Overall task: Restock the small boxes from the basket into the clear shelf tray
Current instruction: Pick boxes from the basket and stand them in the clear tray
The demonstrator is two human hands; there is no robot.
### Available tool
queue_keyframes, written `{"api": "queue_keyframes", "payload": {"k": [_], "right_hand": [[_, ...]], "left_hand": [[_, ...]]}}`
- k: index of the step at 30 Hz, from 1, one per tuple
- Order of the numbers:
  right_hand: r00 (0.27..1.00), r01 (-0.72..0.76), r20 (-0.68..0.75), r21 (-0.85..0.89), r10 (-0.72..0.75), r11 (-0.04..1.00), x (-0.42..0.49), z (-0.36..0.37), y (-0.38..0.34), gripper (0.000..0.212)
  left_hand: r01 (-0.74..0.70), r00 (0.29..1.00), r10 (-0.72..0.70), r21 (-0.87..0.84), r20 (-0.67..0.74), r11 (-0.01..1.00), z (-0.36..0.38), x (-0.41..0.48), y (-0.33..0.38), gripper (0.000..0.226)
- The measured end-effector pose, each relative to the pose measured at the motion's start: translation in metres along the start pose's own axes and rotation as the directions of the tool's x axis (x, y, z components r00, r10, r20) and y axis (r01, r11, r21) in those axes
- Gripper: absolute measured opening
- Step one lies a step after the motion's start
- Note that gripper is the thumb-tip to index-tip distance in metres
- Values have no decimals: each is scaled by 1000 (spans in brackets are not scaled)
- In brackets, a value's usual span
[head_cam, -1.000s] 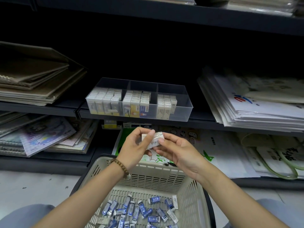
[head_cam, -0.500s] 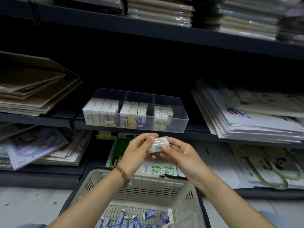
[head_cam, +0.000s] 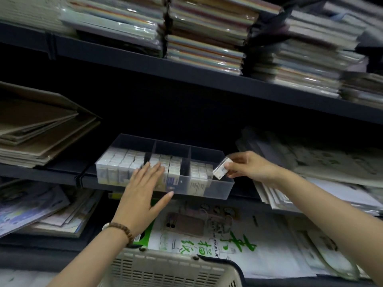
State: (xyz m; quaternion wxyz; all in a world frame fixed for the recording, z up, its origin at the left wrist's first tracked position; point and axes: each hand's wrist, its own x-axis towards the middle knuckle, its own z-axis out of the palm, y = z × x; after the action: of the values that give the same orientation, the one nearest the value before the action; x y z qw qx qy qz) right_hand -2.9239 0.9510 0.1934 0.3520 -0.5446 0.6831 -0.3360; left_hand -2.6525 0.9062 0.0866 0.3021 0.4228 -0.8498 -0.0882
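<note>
Relocated from above basket (head_cam: 170,270): small box (head_cam: 222,169), pinched in right hand (head_cam: 249,167) at clear tray (head_cam: 217,189) right compartment; left hand (head_cam: 143,195) spread flat against tray front.

Both bare forearms reach up and forward. Left hand (head_cam: 143,195): palm facing away, fingers straight and slightly fanned, thumb splayed to the right; brown wooden bead bracelet (head_cam: 122,230) on the wrist. Right hand (head_cam: 248,168): higher, well apart from the left, thumb and curled fingers pinching a small white rectangular box (head_cam: 222,169) by one end, the box tilted.
</note>
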Motion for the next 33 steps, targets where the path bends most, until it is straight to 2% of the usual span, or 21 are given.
{"api": "queue_keyframes", "payload": {"k": [4, 10, 15, 17, 19, 21, 26, 33], "right_hand": [[992, -77, 94, -68, 83, 995, 15, 1, -7, 27], [986, -94, 123, -131, 110, 987, 20, -1, -15, 38], [994, 8, 108, -345, 31, 939, 13, 8, -15, 47], [999, 24, 50, -377, -5, 926, 12, 15, -11, 47], [1000, -6, 0, -372, 6, 928, 11, 18, -7, 49], [997, -72, 13, -346, 82, 935, 10, 19, -5, 50], [978, -207, 1, -59, 208, 976, 13, 18, -3, 36], [960, -271, -81, -28, 268, 962, 23, 28, -2, 32]], "left_hand": [[3, 1000, -2, 7, -13, 1000, 3, -1, -5, 84], [2, 1000, -1, 31, -28, 1000, 6, -1, -4, 83], [-7, 999, 7, 14, -47, 1000, 7, -2, -4, 78], [-12, 998, 13, 19, -55, 1000, 7, -2, -3, 75], [-7, 998, 8, 5, -63, 1000, 8, -1, -2, 73], [-3, 997, 2, -13, -72, 1000, 9, -1, -1, 73], [-2, 996, 2, 0, -85, 1000, 10, -1, -1, 74], [-9, 996, 10, 14, -88, 1000, 9, -1, -1, 74]]}}
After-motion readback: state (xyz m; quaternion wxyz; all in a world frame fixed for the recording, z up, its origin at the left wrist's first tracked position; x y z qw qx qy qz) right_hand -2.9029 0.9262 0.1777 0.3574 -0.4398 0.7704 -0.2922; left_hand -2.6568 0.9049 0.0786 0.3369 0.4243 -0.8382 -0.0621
